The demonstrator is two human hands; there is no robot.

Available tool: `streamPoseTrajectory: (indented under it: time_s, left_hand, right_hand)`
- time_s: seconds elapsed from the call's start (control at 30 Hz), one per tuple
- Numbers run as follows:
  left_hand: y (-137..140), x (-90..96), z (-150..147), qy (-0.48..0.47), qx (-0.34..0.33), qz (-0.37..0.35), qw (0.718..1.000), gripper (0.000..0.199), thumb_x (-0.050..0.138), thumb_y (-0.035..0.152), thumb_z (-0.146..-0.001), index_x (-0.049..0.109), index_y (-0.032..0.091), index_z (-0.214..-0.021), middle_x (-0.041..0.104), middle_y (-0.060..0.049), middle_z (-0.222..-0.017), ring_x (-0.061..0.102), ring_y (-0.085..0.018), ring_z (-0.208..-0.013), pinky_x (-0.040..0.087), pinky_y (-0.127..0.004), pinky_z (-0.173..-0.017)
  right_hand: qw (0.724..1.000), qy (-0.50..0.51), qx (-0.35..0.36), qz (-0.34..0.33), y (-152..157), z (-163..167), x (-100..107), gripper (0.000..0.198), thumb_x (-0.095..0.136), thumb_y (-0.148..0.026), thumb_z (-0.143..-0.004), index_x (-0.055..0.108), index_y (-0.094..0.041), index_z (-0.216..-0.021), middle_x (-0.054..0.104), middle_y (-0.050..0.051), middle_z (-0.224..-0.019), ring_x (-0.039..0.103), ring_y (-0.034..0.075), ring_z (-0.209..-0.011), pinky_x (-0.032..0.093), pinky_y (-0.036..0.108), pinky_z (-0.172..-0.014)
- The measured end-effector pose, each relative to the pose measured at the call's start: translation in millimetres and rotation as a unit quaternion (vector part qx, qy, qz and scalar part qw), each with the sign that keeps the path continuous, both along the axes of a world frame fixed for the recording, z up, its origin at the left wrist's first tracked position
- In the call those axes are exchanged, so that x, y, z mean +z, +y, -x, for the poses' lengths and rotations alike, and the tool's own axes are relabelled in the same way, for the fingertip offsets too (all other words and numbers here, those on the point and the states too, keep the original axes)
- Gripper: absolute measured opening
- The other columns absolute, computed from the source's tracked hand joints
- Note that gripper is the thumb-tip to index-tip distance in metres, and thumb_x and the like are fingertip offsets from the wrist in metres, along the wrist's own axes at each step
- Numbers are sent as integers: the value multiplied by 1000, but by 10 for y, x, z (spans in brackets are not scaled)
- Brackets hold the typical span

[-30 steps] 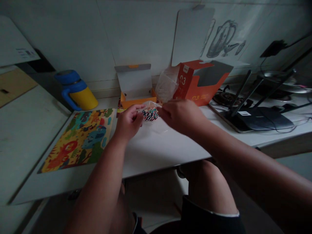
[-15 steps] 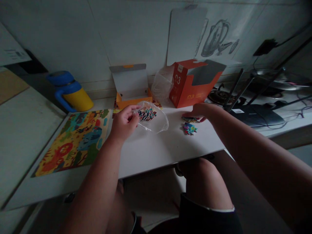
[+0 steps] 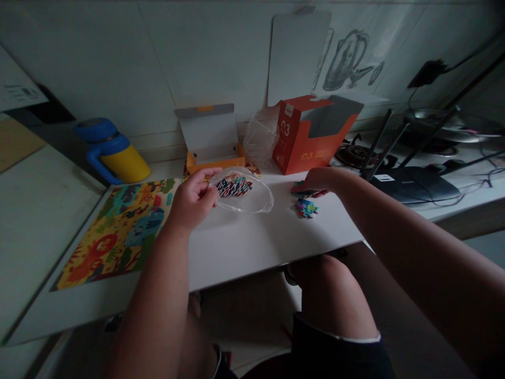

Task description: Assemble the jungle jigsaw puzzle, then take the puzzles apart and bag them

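Observation:
My left hand (image 3: 197,197) pinches the edge of a clear plastic bag (image 3: 262,199), holding it over the white table. Inside the bag lies a stack of jigsaw puzzle pieces (image 3: 234,186). To the right, my right hand (image 3: 315,181) has its fingers around another stack of puzzle pieces (image 3: 299,186) at the tabletop, partly hidden by the hand. Just in front of that hand sits a separate small pile of colourful puzzle pieces (image 3: 306,208).
A cartoon animal picture sheet (image 3: 118,231) lies on the left, below a blue and yellow jug (image 3: 118,152). Behind the bag stand an opened orange box (image 3: 215,162), a crumpled clear bag (image 3: 262,137) and a red-orange box (image 3: 311,142). A gas burner (image 3: 353,155) is at the right.
My left hand and the bag have shifted slightly left. My right hand stays at the far stack, with a little more of its pieces showing beside the fingers.

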State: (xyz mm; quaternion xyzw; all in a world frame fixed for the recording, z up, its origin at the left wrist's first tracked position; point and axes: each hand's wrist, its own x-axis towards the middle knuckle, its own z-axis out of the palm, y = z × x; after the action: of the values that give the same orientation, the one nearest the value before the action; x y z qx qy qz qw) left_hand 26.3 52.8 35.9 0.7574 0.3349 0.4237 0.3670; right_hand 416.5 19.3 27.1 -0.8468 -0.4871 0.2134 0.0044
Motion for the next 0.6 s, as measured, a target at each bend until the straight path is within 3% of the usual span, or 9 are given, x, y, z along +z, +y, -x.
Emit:
streamPoseTrajectory:
  time_s: [0.1,0.17,0.27,0.33,0.4,0.47,0.53,0.6]
  left_hand:
    - [-13,21,38,16,-21,-2,1000,52,62,19,-90,65,17,-141,55,6,-58,47,-11,-48,37,-20,-47]
    - [-14,30,59,25,-24,-4,999,52,61,18,-90,64,17,-142,55,7,-56,46,-11,-48,36,-21,-48]
    - [-3,28,77,28,-16,-5,999,51,60,19,-91,64,18,-142,57,6,-57,47,-11,-47,36,-21,-48]
    - [1,24,78,30,-14,-6,999,51,60,19,-91,64,19,-142,58,6,-58,47,-11,-47,36,-21,-48]
    - [-4,25,71,37,-11,-8,999,50,60,19,-92,64,19,-142,58,5,-59,48,-11,-47,37,-21,-49]
    - [-15,36,61,40,-9,-8,999,49,60,19,-92,64,19,-141,57,6,-58,47,-11,-47,37,-21,-48]
    - [-25,48,54,36,-13,-3,999,49,60,20,-91,64,19,-141,57,6,-57,46,-11,-46,36,-21,-48]
    - [-26,52,52,34,-20,5,999,50,60,20,-91,63,19,-141,57,6,-57,46,-11,-45,36,-21,-47]
  right_hand:
    - [999,25,7,26,-26,71,64,45,84,-58,-86,75,-14,-80,75,11,-73,71,19,-61,56,29,-61]
    - [1000,13,11,9,-52,89,141,44,80,-57,-89,76,-14,-84,76,12,-75,71,19,-64,53,28,-61]
    - [994,-6,17,-109,-145,138,297,47,73,-60,-93,76,-14,-86,76,11,-76,69,18,-64,47,27,-56]
    - [975,41,22,-218,-261,267,417,47,73,-62,-91,76,-15,-85,76,10,-76,65,16,-60,43,26,-52]
    - [949,164,57,-265,-414,519,540,47,74,-64,-89,75,-18,-86,76,7,-77,63,14,-58,42,24,-49]
    - [907,300,143,-257,-570,875,646,43,73,-62,-92,75,-19,-93,77,6,-83,64,13,-62,46,23,-52]
    - [884,346,191,-250,-687,1273,707,38,70,-57,-96,75,-19,-101,78,5,-85,65,13,-62,47,22,-54]
    - [888,314,197,-272,-726,1637,706,33,65,-49,-101,74,-18,-103,77,3,-80,65,12,-58,46,23,-54]
